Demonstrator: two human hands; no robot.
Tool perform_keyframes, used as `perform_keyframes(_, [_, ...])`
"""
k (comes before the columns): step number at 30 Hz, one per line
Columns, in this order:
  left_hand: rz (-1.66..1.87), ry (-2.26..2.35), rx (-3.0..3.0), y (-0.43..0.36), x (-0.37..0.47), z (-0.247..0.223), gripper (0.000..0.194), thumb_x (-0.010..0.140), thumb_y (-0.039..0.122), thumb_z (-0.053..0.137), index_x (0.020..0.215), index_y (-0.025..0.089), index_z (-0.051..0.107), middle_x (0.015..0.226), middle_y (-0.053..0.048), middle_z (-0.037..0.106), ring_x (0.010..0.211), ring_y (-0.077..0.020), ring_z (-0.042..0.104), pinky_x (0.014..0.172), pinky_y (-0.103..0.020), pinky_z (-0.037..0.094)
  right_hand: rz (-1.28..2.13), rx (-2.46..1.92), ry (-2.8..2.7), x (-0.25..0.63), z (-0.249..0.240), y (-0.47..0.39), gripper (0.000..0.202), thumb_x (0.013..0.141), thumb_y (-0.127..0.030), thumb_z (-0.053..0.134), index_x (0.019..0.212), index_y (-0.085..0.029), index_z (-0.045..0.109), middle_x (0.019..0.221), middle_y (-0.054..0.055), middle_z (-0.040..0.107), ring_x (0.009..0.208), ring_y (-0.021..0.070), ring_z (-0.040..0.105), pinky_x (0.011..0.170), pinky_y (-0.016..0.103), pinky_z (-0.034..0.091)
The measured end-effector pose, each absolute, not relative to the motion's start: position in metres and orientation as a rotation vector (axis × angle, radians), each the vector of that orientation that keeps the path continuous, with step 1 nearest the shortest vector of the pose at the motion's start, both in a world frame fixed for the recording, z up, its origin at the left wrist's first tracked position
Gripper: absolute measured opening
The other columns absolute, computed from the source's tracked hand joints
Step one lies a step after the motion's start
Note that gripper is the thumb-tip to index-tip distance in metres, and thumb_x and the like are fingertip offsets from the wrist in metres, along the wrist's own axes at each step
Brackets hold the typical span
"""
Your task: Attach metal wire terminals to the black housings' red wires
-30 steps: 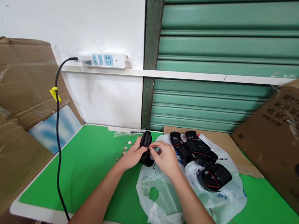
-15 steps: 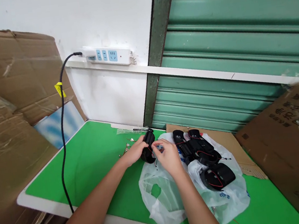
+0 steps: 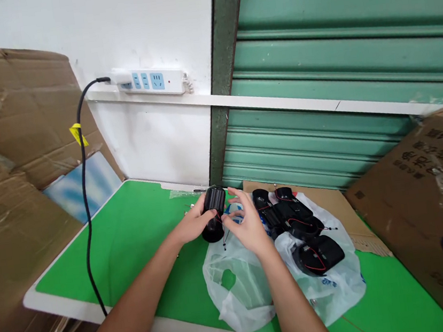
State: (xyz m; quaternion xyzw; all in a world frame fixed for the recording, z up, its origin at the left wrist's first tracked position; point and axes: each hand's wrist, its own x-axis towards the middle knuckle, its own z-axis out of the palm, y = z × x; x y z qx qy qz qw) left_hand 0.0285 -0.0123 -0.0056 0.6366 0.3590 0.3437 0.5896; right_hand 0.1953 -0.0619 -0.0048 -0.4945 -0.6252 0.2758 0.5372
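Observation:
My left hand [image 3: 192, 222] grips a black plastic housing [image 3: 214, 202], its thumb lying across the front. The housing stands tilted, with a ribbed upper part and a rounded lower end. Thin red and black wires [image 3: 223, 235] hang from its right side, small dark tips at their ends. At those wires, my right hand [image 3: 246, 222] pinches with thumb and a finger while its other fingers are raised beside the housing. The fingertips partly hide the pinched wire. To the right, several similar black housings [image 3: 323, 254] with red wires lie on a white plastic bag [image 3: 245, 292].
The green-topped table [image 3: 135, 252] carries small metal parts [image 3: 189, 207] behind my left hand and a flat cardboard piece [image 3: 357, 219] under the bag. Cardboard boxes [image 3: 420, 206] flank both sides. A black cable [image 3: 87, 204] drops from the wall power strip [image 3: 162, 81] past the table's left side.
The housing has been turned so its ribbed part faces me more. My right hand has shifted slightly, with its upper fingers lifted, and the wires hang lower. The view has moved a little.

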Motion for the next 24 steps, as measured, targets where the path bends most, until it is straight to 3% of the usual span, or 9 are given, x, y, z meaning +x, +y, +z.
perform_keyframes(2, [0.769, 0.796, 1.524, -0.012, 0.025, -0.006, 0.065, 0.083, 0.033, 0.055, 0.144, 0.018, 0.041, 0.141, -0.009, 0.056, 0.131, -0.0249, 0.05, 0.111, -0.035, 0.043, 0.849, -1.145, -1.447, 0.197, -0.005, -0.062, 0.07, 0.075, -0.022, 0.064, 0.143, -0.023, 0.047, 0.139, 0.013, 0.053, 0.115, 0.0225, 0.06, 0.074, 0.028, 0.057])
perform_keyframes(6, [0.704, 0.754, 1.618, -0.01, 0.022, -0.007, 0.062, 0.083, 0.034, 0.055, 0.141, 0.016, 0.041, 0.135, -0.01, 0.058, 0.127, -0.0246, 0.051, 0.11, -0.035, 0.043, 1.075, -1.095, -1.423, 0.196, -0.002, -0.063, 0.061, 0.075, -0.023, 0.065, 0.134, -0.024, 0.052, 0.135, 0.011, 0.058, 0.109, 0.0211, 0.064, 0.072, 0.027, 0.056])
perform_keyframes(14, [0.63, 0.783, 1.693, -0.011, 0.018, -0.005, 0.052, 0.084, 0.03, 0.053, 0.132, 0.016, 0.044, 0.117, -0.007, 0.056, 0.111, -0.0224, 0.054, 0.1, -0.033, 0.047, 1.121, -1.069, -1.41, 0.193, 0.001, -0.065, 0.039, 0.074, -0.021, 0.068, 0.109, -0.023, 0.051, 0.123, 0.007, 0.062, 0.108, 0.0177, 0.063, 0.068, 0.021, 0.052])
perform_keyframes(19, [0.653, 0.741, 1.74, -0.011, 0.017, -0.005, 0.044, 0.087, 0.034, 0.054, 0.126, 0.017, 0.046, 0.117, -0.006, 0.055, 0.11, -0.0218, 0.053, 0.101, -0.034, 0.046, 1.113, -1.063, -1.433, 0.195, -0.001, -0.064, 0.035, 0.077, -0.025, 0.068, 0.108, -0.023, 0.05, 0.118, 0.006, 0.063, 0.107, 0.0178, 0.064, 0.068, 0.021, 0.052])
perform_keyframes(24, [0.673, 0.721, 1.757, -0.009, 0.018, -0.01, 0.039, 0.09, 0.038, 0.054, 0.121, 0.017, 0.045, 0.112, -0.006, 0.054, 0.107, -0.0213, 0.053, 0.1, -0.035, 0.046, 1.097, -1.057, -1.431, 0.195, -0.005, -0.063, 0.036, 0.079, -0.026, 0.066, 0.111, -0.023, 0.049, 0.123, 0.007, 0.061, 0.107, 0.0174, 0.066, 0.079, 0.026, 0.056])
